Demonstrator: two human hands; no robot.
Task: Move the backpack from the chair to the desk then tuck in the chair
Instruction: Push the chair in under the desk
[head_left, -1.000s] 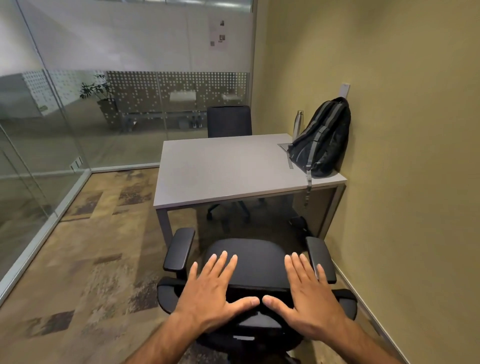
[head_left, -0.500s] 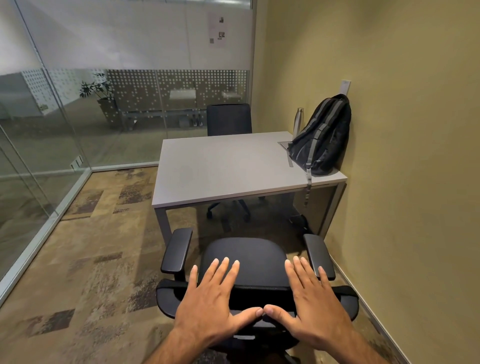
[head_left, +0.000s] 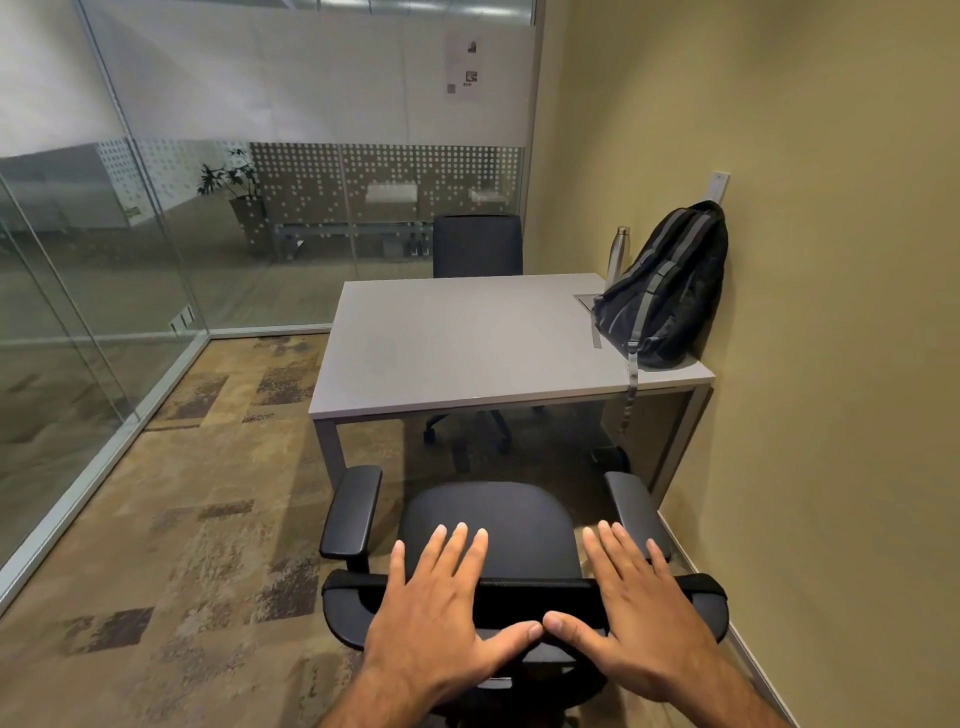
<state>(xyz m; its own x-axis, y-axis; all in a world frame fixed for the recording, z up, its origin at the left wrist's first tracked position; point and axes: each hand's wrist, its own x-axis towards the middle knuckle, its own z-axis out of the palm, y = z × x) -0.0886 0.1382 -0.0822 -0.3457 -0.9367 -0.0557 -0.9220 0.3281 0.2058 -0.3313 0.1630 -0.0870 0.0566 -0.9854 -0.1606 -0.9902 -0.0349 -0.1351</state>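
The black and grey backpack (head_left: 670, 291) stands upright on the far right corner of the grey desk (head_left: 467, 338), leaning on the wall, with a strap hanging over the desk's edge. The black office chair (head_left: 498, 519) stands in front of the desk, its seat outside the desktop and its armrests just short of the front edge. My left hand (head_left: 441, 618) and my right hand (head_left: 634, 623) lie flat on top of the chair's backrest, fingers spread and thumbs touching, not curled around it.
A steel bottle (head_left: 618, 252) stands behind the backpack. A second black chair (head_left: 478, 244) sits tucked in at the desk's far side. The yellow wall (head_left: 831, 364) runs close along the right; a glass partition (head_left: 104, 260) bounds the left. Patterned carpet covers the floor.
The chair has rolled a little forward toward the desk with both hands flat on its backrest. The backpack has not moved.
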